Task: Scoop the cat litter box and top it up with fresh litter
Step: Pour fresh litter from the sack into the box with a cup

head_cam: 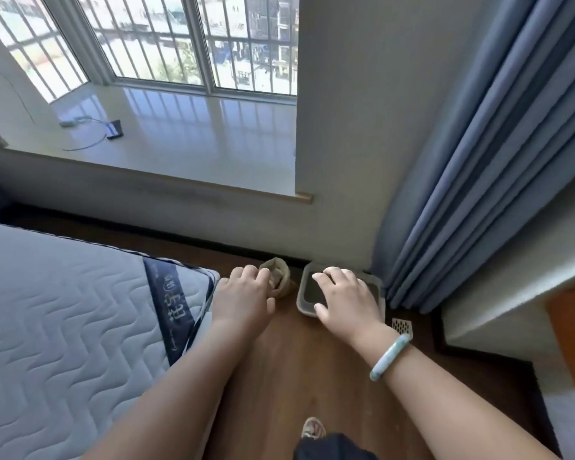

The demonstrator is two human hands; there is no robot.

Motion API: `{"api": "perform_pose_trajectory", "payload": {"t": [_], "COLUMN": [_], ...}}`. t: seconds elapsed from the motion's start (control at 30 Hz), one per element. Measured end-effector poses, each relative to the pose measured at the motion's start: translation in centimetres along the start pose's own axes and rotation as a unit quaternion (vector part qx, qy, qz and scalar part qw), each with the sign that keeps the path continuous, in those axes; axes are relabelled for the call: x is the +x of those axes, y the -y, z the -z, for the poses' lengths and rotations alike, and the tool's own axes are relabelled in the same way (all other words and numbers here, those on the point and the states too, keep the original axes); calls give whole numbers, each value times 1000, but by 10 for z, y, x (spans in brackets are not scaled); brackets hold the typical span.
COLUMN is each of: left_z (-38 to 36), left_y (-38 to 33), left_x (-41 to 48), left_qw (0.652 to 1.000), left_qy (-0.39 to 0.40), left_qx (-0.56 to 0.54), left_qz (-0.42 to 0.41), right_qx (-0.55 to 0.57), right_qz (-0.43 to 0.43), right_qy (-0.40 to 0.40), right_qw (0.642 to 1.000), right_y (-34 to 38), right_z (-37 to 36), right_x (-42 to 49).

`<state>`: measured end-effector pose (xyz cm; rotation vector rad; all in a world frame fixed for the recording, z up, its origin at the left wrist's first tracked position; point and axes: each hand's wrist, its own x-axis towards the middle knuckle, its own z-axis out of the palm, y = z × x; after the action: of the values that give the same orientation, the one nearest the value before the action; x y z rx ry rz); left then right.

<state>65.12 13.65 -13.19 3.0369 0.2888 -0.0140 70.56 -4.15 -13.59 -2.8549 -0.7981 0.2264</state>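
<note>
The litter box (302,295) sits on the wooden floor (279,376), pushed into the corner against the skirting, with dark litter showing inside. Whether it holds clumps cannot be told.

The right hand (346,300) is over the box, fingers spread and released, grasping nothing. The left hand (243,290) is just left of the box, in front of a small beige bag (281,272). Its fingers are loosely curled and, as far as shows, also grasp nothing.

- **Bag:** it stands slumped and open-mouthed just left of the box, so a careless grab could tip it and spill grains across the floor.
- **Scoop:** what looks like a pale slotted scoop (402,327) lies on the floor to the box's near right, not in either hand. Reaching for it across the box risks nudging the rim.
- **Curtain:** the blue curtain (478,161) hangs right beside the box, so flicked litter could lodge in its folds.
- **Bracelet:** the bracelet (390,356) on the right wrist could knock the box or dip into the litter.

Left of the box, a quilted mattress (63,310) narrows the working space. Above and behind the box is a glossy windowsill (180,127) with a cable and a small dark device on it. Beyond the sill are barred windows (163,38).
</note>
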Motion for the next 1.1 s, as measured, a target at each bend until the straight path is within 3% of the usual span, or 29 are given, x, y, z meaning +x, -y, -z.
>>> {"api": "perform_pose_trajectory", "payload": {"t": [0.7, 1.1], "left_z": [-105, -286], "left_y": [56, 76], "left_x": [283, 349], "left_qw": [998, 996], "left_qy": [39, 59], "left_qx": [15, -53], "left_qz": [-47, 37], "right_qx": [21, 11], "right_qz": [-53, -26], "right_qy": [17, 57], "right_qw": [998, 998], "right_y": [-55, -125], "right_z": [-68, -227], "right_x": [273, 375]}}
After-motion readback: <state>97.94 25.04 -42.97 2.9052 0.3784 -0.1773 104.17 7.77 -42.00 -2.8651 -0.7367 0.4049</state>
